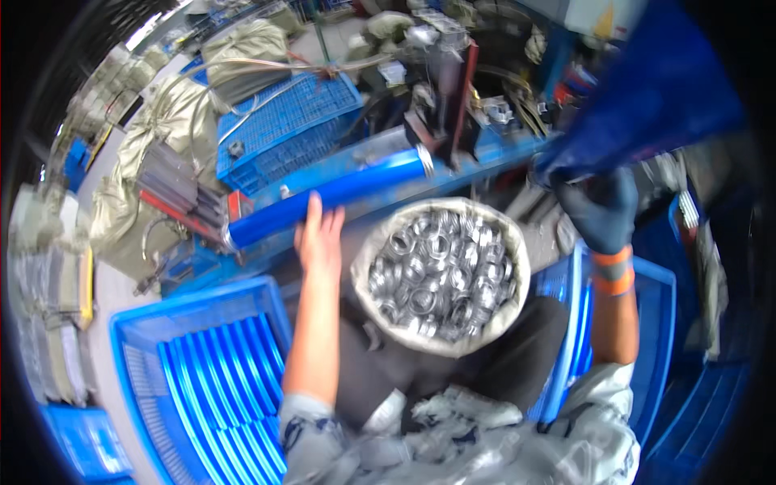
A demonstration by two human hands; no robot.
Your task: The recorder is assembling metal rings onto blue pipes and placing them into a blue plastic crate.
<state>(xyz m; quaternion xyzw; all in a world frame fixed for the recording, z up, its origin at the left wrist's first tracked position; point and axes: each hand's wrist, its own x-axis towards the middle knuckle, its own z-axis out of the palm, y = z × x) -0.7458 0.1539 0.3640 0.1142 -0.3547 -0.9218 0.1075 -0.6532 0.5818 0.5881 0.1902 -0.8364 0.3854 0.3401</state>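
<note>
My bare left hand [321, 236] has its fingers stretched out against a shiny blue tube [339, 194]. The tube lies across the workbench, its right end next to an upright metal fixture [444, 101]. On the right, my right hand [602, 212] wears a dark glove with an orange cuff. Its fingers look curled at the lower end of a broad, blurred dark-blue piece [655, 89], whose kind I cannot make out. Between my forearms, a pale cloth-rimmed container [443, 346] full of silvery metal rings [440, 271] sits at my lap.
At lower left a blue crate [125, 356] holds several blue tubes [226, 388]. Another blue crate [659, 279] with blue pieces stands at my right. Beyond the bench are an upturned-looking blue mesh crate [291, 109] and beige sacks [158, 121]. Metal strips [174, 182] lie left of the tube.
</note>
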